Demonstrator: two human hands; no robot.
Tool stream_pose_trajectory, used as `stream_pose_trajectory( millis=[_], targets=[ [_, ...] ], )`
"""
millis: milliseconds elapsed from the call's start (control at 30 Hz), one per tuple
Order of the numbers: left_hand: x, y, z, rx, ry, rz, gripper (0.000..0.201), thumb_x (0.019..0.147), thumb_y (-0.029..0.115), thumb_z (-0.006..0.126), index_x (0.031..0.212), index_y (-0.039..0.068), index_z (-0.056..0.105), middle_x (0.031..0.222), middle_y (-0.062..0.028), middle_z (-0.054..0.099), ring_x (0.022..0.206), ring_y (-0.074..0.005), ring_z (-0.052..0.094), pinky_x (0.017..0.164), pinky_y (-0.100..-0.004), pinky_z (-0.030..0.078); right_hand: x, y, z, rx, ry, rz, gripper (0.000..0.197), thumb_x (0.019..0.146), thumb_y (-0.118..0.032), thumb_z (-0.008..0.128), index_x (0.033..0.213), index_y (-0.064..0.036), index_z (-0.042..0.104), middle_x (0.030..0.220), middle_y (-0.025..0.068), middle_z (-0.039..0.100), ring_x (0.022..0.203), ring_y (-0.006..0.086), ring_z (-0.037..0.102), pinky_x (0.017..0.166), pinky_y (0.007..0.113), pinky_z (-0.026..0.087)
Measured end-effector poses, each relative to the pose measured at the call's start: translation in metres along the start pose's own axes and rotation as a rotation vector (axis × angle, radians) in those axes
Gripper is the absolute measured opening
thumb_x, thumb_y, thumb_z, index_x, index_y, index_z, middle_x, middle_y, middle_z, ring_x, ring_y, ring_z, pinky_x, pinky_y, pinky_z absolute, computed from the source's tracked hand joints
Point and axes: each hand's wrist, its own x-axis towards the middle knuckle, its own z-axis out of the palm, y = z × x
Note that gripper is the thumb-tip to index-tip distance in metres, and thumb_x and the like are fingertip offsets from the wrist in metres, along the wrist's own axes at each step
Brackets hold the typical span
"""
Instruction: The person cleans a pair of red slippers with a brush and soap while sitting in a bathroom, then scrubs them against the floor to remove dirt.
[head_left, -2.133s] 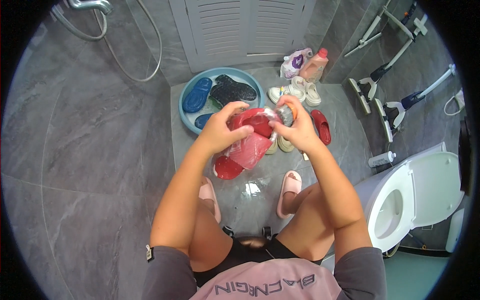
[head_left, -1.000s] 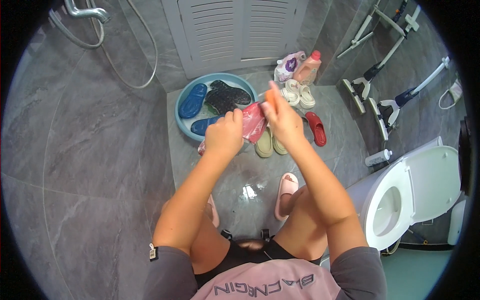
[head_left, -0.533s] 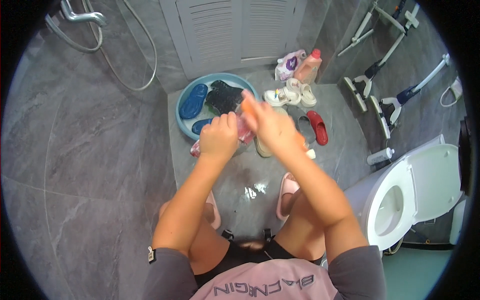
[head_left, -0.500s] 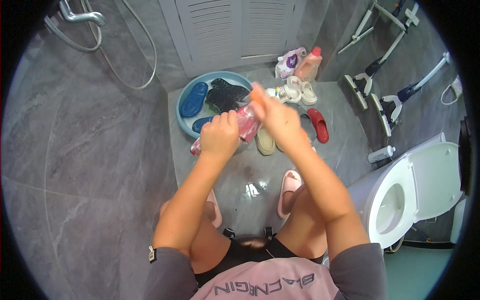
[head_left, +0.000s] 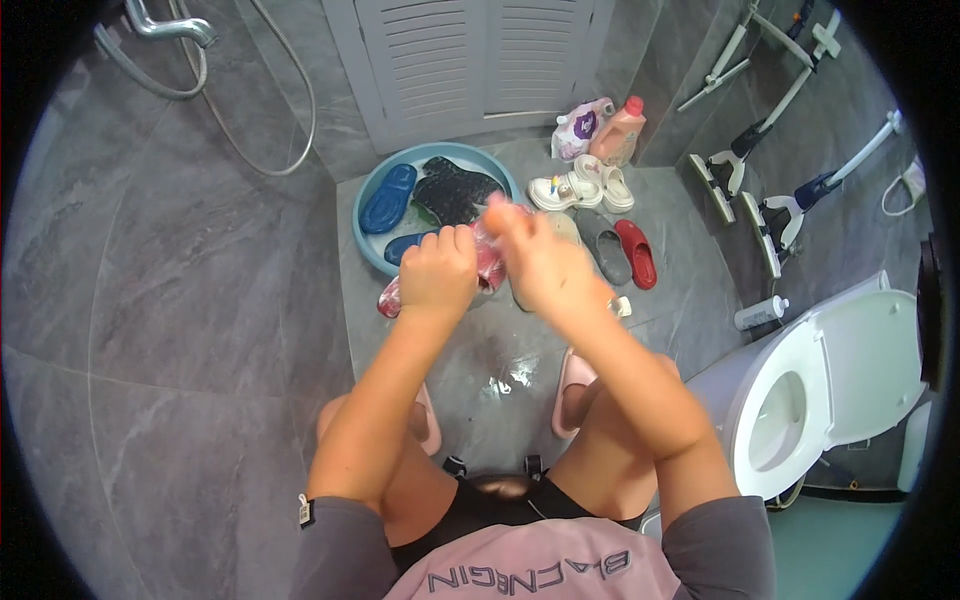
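Observation:
A wet red clog, streaked with white foam, is clasped in my left hand, its fingers wrapped over the top. One end of the clog pokes out on the left side of that hand. My right hand is closed around a small orange brush-like thing, blurred by motion and mostly covered by the fingers, against the clog's right end. Just beyond both hands stands a blue basin with blue slippers and a dark shoe in it.
Right of the basin lie white clogs, a grey clog and another red clog. Behind them are a pink bottle and a bag. Mops lean right, near a toilet and a fallen white bottle.
My right hand has moved slightly left and nearer to me along the red clog, with the orange thing in it. My left hand keeps its hold in nearly the same place.

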Motion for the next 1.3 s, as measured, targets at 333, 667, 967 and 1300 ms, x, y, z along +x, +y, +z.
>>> stream_pose_trajectory(
  millis=[333, 667, 967, 1300],
  targets=[
    [0.014, -0.012, -0.024, -0.130, 0.149, 0.000, 0.037, 0.061, 0.006, 0.065, 0.096, 0.002, 0.056, 0.076, -0.0092, 0.055, 0.067, -0.0276, 0.059, 0.057, -0.0369, 0.047, 0.013, 0.050, -0.002, 0.175, 0.078, 0.328, 0.049, 0.096, -0.030, 0.048, 0.144, -0.0266, 0.037, 0.105, 0.0210, 0.061, 0.090, 0.0392, 0.063, 0.075, 0.046, 0.052],
    [0.018, -0.009, -0.025, -0.119, 0.143, 0.074, 0.033, 0.061, 0.010, 0.064, 0.092, 0.006, 0.055, 0.074, -0.0040, 0.049, 0.064, -0.0212, 0.054, 0.054, -0.0318, 0.042, 0.007, 0.020, -0.032, 0.344, 0.203, 0.260, 0.051, 0.095, -0.027, 0.051, 0.144, -0.0267, 0.037, 0.111, 0.0138, 0.061, 0.096, 0.0345, 0.063, 0.078, 0.041, 0.051],
    [0.015, 0.005, -0.015, -0.028, 0.055, 0.163, 0.020, 0.064, 0.010, 0.062, 0.081, 0.008, 0.054, 0.073, -0.0040, 0.049, 0.062, -0.0218, 0.054, 0.053, -0.0343, 0.042, 0.018, 0.014, -0.031, -0.017, 0.022, 0.171, 0.047, 0.087, -0.019, 0.059, 0.132, -0.0275, 0.049, 0.094, 0.0162, 0.059, 0.070, 0.0359, 0.065, 0.057, 0.044, 0.053],
    [0.015, 0.000, -0.012, -0.058, 0.117, 0.108, 0.027, 0.055, 0.010, 0.067, 0.071, 0.009, 0.045, 0.069, -0.0060, 0.048, 0.059, -0.0254, 0.053, 0.051, -0.0375, 0.042, 0.011, 0.015, -0.027, 0.102, 0.033, 0.180, 0.046, 0.087, -0.018, 0.056, 0.130, -0.0312, 0.046, 0.095, 0.0182, 0.058, 0.071, 0.0394, 0.064, 0.060, 0.050, 0.052]
  ],
)
